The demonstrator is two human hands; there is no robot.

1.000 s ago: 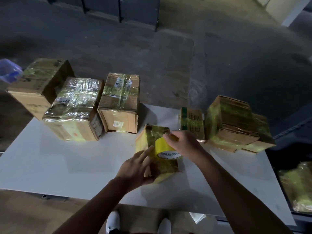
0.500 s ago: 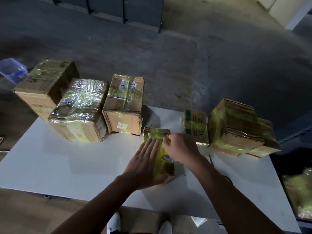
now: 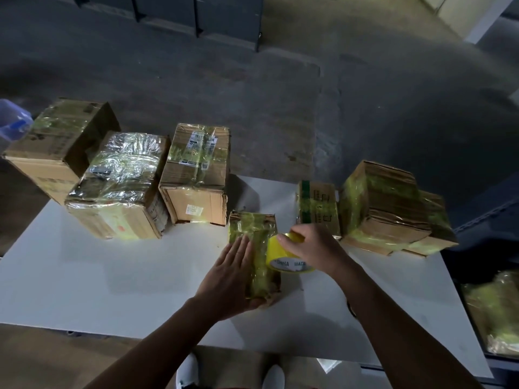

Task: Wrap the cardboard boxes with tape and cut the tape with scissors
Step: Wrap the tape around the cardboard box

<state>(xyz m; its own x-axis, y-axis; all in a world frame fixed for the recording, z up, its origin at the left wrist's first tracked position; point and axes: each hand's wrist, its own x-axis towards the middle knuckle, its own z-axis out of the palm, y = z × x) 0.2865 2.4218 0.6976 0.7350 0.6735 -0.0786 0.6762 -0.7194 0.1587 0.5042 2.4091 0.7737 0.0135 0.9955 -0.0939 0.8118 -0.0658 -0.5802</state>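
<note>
A small cardboard box (image 3: 254,240), wrapped in yellowish tape, lies flat on the white table (image 3: 112,276) in front of me. My left hand (image 3: 230,273) presses flat on its left side with straight fingers. My right hand (image 3: 311,248) grips a yellow tape roll (image 3: 283,258) at the box's right edge, with the roll standing against the box. A dark shape (image 3: 351,307) lies on the table under my right forearm; I cannot tell what it is.
Three larger taped boxes (image 3: 193,175) stand along the table's far left, the outer one (image 3: 53,147) overhanging the edge. A small box (image 3: 318,209) and a taped stack (image 3: 390,206) sit at the far right. Another wrapped bundle (image 3: 494,313) lies below the right edge.
The box went from tilted up in both hands to lying flat. My left hand flattened onto it. My right hand moved the tape roll to the box's right side.
</note>
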